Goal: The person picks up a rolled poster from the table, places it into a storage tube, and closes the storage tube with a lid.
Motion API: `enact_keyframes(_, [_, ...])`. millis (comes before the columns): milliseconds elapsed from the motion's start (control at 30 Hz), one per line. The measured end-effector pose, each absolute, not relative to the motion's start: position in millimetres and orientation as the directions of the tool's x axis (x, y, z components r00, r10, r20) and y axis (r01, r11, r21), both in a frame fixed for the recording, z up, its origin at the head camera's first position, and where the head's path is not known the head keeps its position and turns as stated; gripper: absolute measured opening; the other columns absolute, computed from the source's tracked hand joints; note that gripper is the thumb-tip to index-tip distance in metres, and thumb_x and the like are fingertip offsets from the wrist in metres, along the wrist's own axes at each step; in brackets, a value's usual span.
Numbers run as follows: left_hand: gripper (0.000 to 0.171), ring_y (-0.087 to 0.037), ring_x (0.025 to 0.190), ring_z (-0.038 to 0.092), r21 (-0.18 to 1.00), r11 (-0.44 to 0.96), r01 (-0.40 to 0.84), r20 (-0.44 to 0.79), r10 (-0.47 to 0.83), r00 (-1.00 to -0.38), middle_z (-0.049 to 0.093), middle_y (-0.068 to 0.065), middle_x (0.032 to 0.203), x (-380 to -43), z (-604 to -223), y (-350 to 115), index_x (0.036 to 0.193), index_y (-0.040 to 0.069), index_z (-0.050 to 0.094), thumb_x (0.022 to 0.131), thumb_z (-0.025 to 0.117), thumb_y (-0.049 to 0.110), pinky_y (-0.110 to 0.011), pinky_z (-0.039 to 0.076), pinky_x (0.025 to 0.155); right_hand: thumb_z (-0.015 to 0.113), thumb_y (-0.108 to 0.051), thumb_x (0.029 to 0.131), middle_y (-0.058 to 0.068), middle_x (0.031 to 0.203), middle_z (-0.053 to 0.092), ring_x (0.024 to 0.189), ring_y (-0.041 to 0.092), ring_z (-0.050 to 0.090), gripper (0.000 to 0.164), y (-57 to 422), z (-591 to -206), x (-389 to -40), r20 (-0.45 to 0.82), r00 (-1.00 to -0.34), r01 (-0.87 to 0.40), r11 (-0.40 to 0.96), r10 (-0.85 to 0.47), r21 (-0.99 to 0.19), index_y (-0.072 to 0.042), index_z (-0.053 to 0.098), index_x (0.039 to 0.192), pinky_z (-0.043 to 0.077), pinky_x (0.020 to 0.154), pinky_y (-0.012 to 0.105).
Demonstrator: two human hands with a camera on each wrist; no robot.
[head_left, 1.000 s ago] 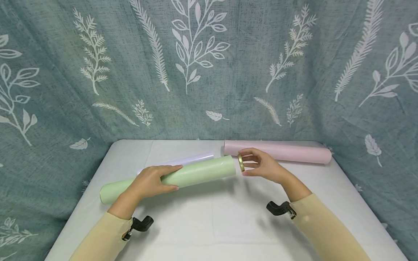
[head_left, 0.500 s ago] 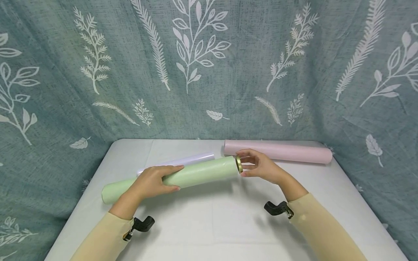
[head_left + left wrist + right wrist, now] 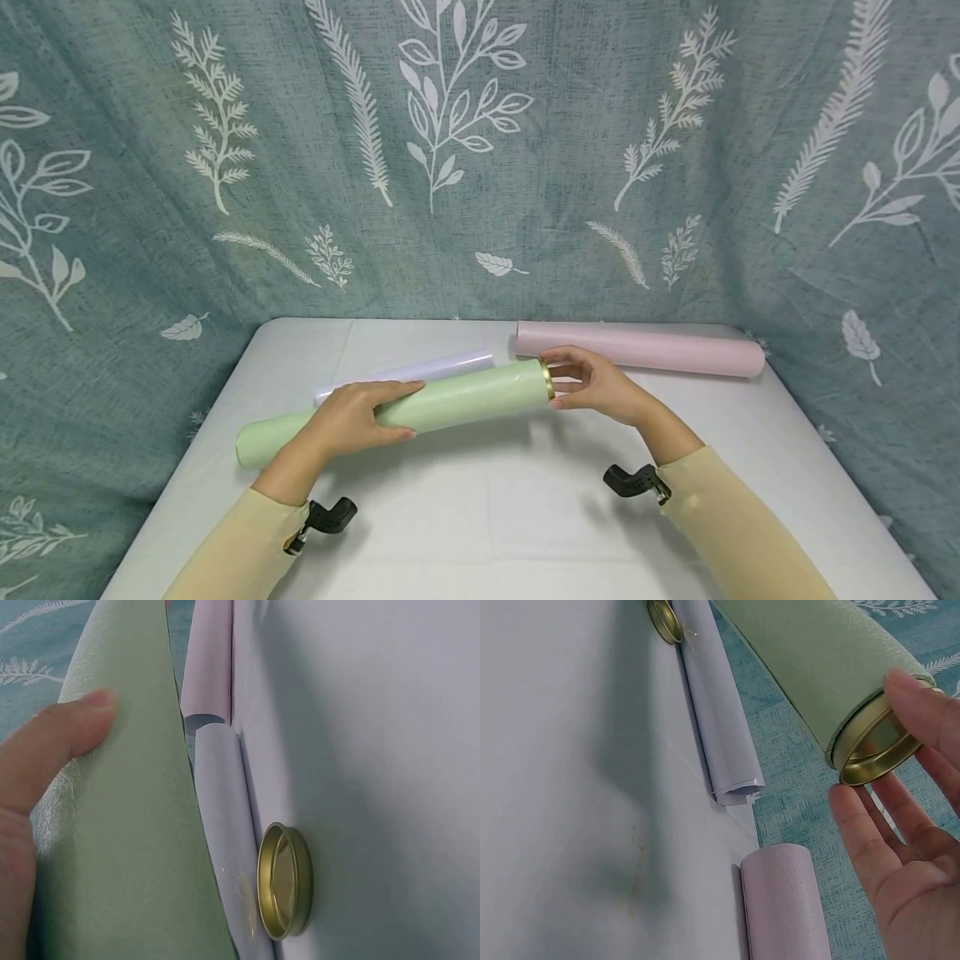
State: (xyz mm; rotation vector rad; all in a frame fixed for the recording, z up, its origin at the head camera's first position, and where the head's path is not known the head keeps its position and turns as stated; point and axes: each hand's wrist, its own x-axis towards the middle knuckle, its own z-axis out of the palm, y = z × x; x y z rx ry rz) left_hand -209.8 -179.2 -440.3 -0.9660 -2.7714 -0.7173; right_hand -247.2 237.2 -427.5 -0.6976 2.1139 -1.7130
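Note:
A long light-green tube (image 3: 465, 396) is held above the white table, slanting up toward the right. My left hand (image 3: 352, 425) grips it around the middle, thumb and fingers on opposite sides. At its right end sits a gold metal cap (image 3: 548, 381), partly inside the tube. My right hand (image 3: 600, 387) pinches this cap's rim between thumb and fingertips; the right wrist view shows the hollow side of the cap (image 3: 881, 739) facing the palm. A second gold cap (image 3: 298, 881) stands on edge against a lavender roll (image 3: 221, 787), hidden by the green tube in the head view.
Behind the green tube lies the lavender roll (image 3: 442, 367). A pink tube (image 3: 645, 348) rests along the table's back right edge, just past my right hand. A teal leaf-patterned curtain (image 3: 555, 208) hangs behind the white table (image 3: 487, 517).
My right hand has moved slightly left, bringing the gold cap from just off the green tube's end onto and partly into it. The left hand keeps its grip, shifting slightly right with the tube.

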Motion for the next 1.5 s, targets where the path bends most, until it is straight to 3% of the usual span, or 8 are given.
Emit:
enact_keyframes(533, [0.068,-0.022,0.118,0.064,0.408,0.675,0.614,0.265,0.556,-0.788,0.065,0.004,0.133,-207,-439,-177,0.142,0.031,0.06,0.08,0.083,0.048,-0.045,0.052,0.094,0.081,-0.006,0.084,0.013,0.144,0.054,0.13,0.027,0.054,0.067,240,-429,-246,0.052,-0.83,-0.176,0.172,-0.555,-0.969,-0.005,0.052,0.144,0.056,0.091,0.038])
enact_keyframes(767, [0.068,-0.021,0.116,0.065,0.412,0.666,0.621,0.284,0.554,-0.783,0.066,0.005,0.131,-207,-438,-176,0.14,0.032,0.061,0.079,0.084,0.047,-0.044,0.053,0.093,0.08,-0.002,0.083,0.016,0.14,0.056,0.124,0.02,0.058,0.066,239,-430,-247,0.084,-0.833,-0.201,0.158,-0.547,-0.967,-0.001,0.052,0.143,0.056,0.089,0.036])
enact_keyframes(1000, [0.067,-0.021,0.115,0.066,0.416,0.671,0.614,0.297,0.538,-0.789,0.067,0.005,0.129,-207,-438,-175,0.138,0.032,0.063,0.076,0.087,0.044,-0.045,0.053,0.093,0.081,0.003,0.08,0.008,0.138,0.059,0.122,0.016,0.06,0.069,237,-430,-244,0.084,-0.836,-0.168,0.107,-0.542,-0.98,0.006,0.051,0.142,0.057,0.09,0.037])
enact_keyframes(1267, [0.067,-0.022,0.114,0.067,0.411,0.669,0.62,0.316,0.533,-0.785,0.068,0.005,0.128,-205,-437,-169,0.136,0.031,0.065,0.075,0.088,0.043,-0.045,0.054,0.092,0.081,0.004,0.08,0.003,0.138,0.061,0.122,0.013,0.06,0.07,237,-434,-244,0.091,-0.842,-0.163,0.088,-0.532,-0.983,0.006,0.05,0.143,0.057,0.089,0.037])
enact_keyframes(1500, [0.067,-0.022,0.112,0.068,0.397,0.681,0.615,0.327,0.521,-0.788,0.069,0.002,0.126,-204,-435,-166,0.135,0.031,0.066,0.073,0.089,0.043,-0.045,0.054,0.09,0.08,0.005,0.08,0.008,0.144,0.056,0.124,0.015,0.06,0.071,239,-435,-244,0.097,-0.844,-0.162,0.08,-0.527,-0.984,0.008,0.048,0.143,0.056,0.09,0.036])
